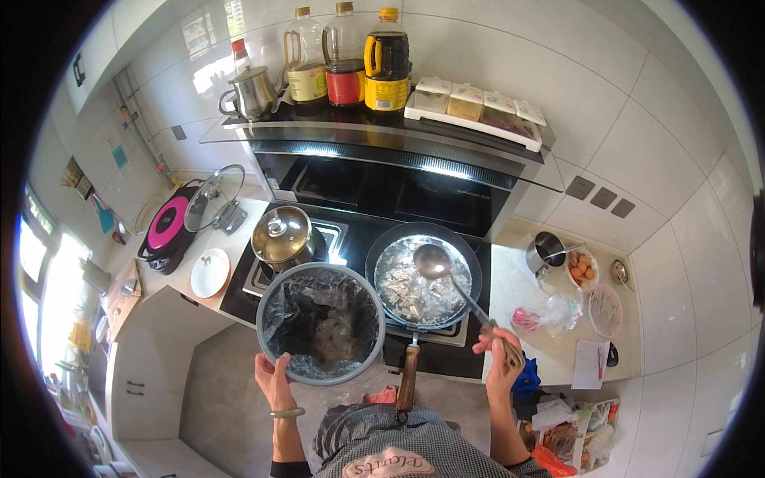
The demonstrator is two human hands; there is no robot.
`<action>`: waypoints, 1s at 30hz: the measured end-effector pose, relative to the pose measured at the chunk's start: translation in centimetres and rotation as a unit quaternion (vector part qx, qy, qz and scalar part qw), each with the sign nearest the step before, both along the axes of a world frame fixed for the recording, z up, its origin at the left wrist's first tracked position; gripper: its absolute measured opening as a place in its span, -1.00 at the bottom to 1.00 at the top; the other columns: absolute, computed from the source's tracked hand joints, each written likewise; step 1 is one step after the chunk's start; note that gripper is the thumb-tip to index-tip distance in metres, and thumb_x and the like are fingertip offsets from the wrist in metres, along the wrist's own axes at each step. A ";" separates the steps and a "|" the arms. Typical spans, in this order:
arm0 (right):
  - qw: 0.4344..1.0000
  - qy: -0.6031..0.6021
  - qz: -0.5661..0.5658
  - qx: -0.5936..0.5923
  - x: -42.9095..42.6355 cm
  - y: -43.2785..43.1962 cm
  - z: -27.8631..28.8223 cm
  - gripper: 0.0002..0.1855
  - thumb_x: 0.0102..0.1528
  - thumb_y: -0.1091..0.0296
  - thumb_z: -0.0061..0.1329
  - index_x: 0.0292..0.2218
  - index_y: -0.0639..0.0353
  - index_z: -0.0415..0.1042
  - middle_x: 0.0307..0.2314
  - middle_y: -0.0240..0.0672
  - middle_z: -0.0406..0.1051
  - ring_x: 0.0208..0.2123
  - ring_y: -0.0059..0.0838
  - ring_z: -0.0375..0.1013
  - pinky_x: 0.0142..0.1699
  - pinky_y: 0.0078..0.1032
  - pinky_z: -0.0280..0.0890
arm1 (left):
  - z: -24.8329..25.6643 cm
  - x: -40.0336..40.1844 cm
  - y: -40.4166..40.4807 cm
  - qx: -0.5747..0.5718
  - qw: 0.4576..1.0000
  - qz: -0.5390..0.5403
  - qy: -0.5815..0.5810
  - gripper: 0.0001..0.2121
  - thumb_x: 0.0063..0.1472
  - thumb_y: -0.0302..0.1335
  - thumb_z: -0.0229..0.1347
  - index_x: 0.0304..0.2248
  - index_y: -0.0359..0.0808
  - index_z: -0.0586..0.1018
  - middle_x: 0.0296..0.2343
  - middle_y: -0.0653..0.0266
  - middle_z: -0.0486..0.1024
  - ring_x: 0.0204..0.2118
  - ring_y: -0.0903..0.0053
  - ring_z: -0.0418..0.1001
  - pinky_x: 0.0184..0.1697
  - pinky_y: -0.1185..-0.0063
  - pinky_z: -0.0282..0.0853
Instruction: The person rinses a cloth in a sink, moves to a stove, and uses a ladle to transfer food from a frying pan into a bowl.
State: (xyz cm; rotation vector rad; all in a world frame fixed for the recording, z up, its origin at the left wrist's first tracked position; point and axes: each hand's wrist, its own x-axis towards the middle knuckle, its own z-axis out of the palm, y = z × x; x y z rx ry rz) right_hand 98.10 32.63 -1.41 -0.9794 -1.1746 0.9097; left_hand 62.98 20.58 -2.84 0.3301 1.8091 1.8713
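My left hand (pixel 274 377) grips the near left rim of a grey trash bin (pixel 261 334), lined with a dark plastic bag and holding some wet-looking waste. With my right hand (pixel 501 358) I hold the handle of a metal ladle (pixel 433 262). The ladle's bowl is over the left-centre part of a dark frying pan (pixel 372 254) on the right burner; whether it touches the liquid I cannot tell. Cloudy, foamy liquid with pale pieces (pixel 412 293) fills the pan. Its wooden handle (pixel 408 373) points towards my apron.
A glass-lidded pot (pixel 282 236) stands on the left burner, behind the bin. Left on the counter are a white plate (pixel 210 273) and a pink-lidded appliance (pixel 168 222). At right are a metal pot (pixel 548 251), eggs in a basket (pixel 581 267) and plastic bags (pixel 562 313).
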 end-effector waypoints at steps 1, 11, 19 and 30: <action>0.999 0.008 -0.024 -0.021 0.2 1.1 -1.0 -0.77 0.18 0.42 -0.13 -0.15 0.35 0.35 -0.48 -0.19 0.48 -0.48 -0.48 0.48 -0.25 -0.53 0.36 | 0.1 0.1 0.1 0.000 1.000 0.002 -0.004 -0.81 0.06 -0.52 0.16 -0.43 -0.24 0.34 -0.60 0.50 0.31 -0.62 0.83 0.23 -0.62 0.79 0.14; 0.996 0.016 -0.090 -0.015 -0.8 7.5 -6.4 -0.75 0.20 0.34 -0.11 -0.16 0.33 0.37 -0.50 -0.24 0.46 -0.50 -0.55 0.47 -0.32 -0.63 0.35 | 0.2 0.1 0.3 -0.001 1.000 0.020 -0.003 -0.81 0.05 -0.55 0.16 -0.45 -0.23 0.33 -0.61 0.51 0.31 -0.65 0.84 0.21 -0.67 0.80 0.06; 0.996 0.015 -0.080 -0.020 -1.9 8.0 -6.4 -0.71 0.20 0.29 -0.10 -0.15 0.34 0.36 -0.50 -0.26 0.46 -0.47 -0.56 0.46 -0.30 -0.63 0.34 | 0.3 0.0 0.4 -0.005 1.000 0.018 0.001 -0.80 0.05 -0.55 0.16 -0.47 -0.23 0.32 -0.63 0.53 0.29 -0.67 0.86 0.16 -0.67 0.80 0.02; 0.997 0.021 -0.074 -0.028 -2.4 7.3 -6.8 -0.70 0.20 0.28 -0.10 -0.15 0.34 0.37 -0.49 -0.23 0.46 -0.50 -0.55 0.46 -0.34 -0.60 0.37 | 0.5 0.2 0.5 0.000 1.000 0.019 0.002 -0.81 0.04 -0.55 0.16 -0.46 -0.24 0.33 -0.63 0.51 0.30 -0.66 0.85 0.19 -0.66 0.80 0.08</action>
